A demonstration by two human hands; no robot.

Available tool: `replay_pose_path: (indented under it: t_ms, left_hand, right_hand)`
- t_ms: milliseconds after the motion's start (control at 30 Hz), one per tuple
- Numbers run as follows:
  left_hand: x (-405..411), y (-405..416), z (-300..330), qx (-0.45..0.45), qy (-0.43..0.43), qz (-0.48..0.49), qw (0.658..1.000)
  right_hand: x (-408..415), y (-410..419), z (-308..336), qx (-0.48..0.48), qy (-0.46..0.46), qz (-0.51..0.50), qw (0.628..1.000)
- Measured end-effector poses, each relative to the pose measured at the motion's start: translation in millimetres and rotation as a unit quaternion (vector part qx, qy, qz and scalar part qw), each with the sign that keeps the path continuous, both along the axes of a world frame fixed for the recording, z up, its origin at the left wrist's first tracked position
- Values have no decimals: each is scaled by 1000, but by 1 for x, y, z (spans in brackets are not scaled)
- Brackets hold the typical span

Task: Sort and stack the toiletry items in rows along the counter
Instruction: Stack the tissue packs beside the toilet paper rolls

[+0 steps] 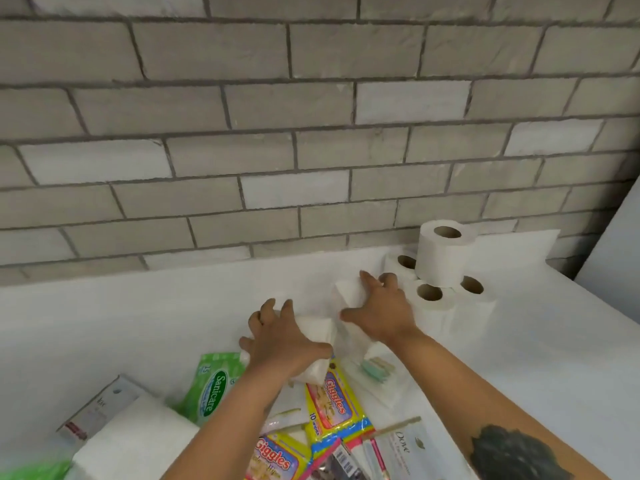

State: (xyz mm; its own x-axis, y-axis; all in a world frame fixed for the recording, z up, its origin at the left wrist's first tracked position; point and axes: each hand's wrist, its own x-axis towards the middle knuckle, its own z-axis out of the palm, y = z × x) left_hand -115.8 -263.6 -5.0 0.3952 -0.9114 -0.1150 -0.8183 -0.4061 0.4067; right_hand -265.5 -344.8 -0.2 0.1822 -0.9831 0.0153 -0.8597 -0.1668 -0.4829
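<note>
Left hand (277, 341) gripped a white tissue pack (317, 348); right hand (377, 313) lay with fingers spread on a second pack (349, 292) on the desk (173, 313), beside stacked toilet rolls (440, 271). Step looked like row placement; next probably needs the left pack aligned alongside.

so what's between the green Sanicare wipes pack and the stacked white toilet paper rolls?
Head view: both hands, the left hand gripping a white tissue pack and the right hand on another white pack, between the green Sanicare wipes pack and the stacked white toilet paper rolls.
</note>
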Motion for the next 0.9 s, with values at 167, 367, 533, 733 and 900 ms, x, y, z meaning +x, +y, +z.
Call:
replay_pose_path:
  t_ms: [167,367,533,733,900]
  left_hand:
    - [18,-15,-7,-11,-5,20,1000]
    - [31,-33,-15,3,-15,23,1000]
    - [35,-43,-20,13,-22,11,1000]
    - [39,-66,-22,32,-58,-67,996]
    - [37,-91,-25,84,-120,-217,965]
  right_hand:
    - [34,-39,-19,18,65,-16,998]
    - [50,-68,-44,50,104,-35,993]
    - [49,-70,-56,52,120,-19,991]
    - [29,-40,-48,-74,66,20,995]
    - [10,-13,-68,-133,58,78,986]
